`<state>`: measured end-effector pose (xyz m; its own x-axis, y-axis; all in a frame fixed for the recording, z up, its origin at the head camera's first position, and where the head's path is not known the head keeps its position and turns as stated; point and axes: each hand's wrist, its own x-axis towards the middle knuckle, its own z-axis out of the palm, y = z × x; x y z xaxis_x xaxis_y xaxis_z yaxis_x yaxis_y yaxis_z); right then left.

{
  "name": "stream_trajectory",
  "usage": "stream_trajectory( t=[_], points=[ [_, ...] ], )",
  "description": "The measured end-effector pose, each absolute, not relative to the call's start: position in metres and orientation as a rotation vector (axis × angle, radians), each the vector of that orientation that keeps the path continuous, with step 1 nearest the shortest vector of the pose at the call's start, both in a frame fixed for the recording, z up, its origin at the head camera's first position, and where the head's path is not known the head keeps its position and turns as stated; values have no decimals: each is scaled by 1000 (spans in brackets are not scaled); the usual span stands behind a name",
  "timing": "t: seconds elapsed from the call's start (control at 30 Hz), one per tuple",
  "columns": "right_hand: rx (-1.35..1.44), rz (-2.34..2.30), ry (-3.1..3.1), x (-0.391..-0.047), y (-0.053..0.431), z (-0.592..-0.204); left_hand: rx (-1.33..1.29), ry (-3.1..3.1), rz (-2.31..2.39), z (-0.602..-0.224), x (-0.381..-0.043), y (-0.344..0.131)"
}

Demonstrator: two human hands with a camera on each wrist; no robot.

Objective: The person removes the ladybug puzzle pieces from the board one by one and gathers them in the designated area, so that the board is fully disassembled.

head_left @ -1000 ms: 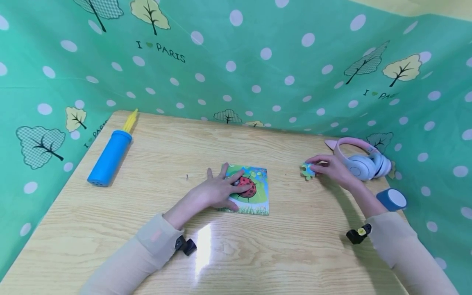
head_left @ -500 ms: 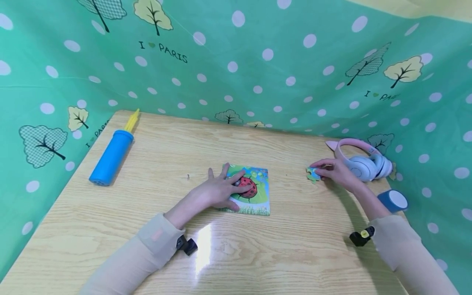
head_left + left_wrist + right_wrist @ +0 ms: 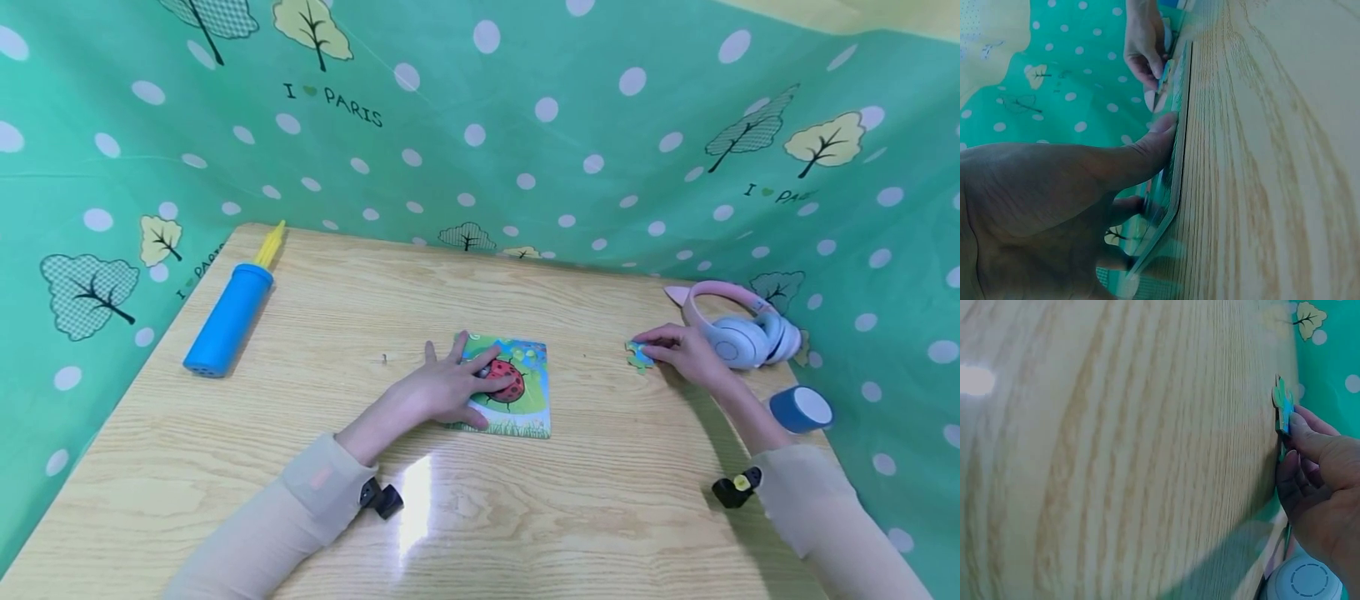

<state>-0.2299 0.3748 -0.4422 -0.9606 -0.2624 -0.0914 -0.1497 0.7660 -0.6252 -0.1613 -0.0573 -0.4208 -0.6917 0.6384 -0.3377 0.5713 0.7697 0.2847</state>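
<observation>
A square ladybug puzzle [image 3: 528, 404] lies flat near the middle of the table, its left part covered by my left hand [image 3: 442, 390]. Spread fingers of that hand rest on the picture; the left wrist view shows the thumb along the board's edge. Off to the right, my right hand [image 3: 686, 354] pinches a green and blue jigsaw piece [image 3: 639, 355] between thumb and fingers. In the right wrist view the piece [image 3: 1283, 406] is tilted close over the wood, its knobs pointing away from the hand.
Pink and white headphones [image 3: 738, 337] lie just behind my right hand. A blue cylinder with a white top [image 3: 801, 408] stands beside the right forearm. At the far left lies a blue hand pump [image 3: 231, 321] with a yellow nozzle. A green polka-dot curtain [image 3: 420, 167] borders the table.
My right hand has shifted slightly to the right with the jigsaw piece, which has turned a little in the fingers. The left hand stays on the puzzle.
</observation>
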Motion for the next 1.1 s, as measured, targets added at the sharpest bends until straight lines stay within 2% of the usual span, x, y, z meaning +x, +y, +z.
stream_trajectory(
  t=[1.1],
  points=[
    [-424, -975, 2864, -226, 370, -443, 873, 2527, 195, -420, -162, -55]
  ],
)
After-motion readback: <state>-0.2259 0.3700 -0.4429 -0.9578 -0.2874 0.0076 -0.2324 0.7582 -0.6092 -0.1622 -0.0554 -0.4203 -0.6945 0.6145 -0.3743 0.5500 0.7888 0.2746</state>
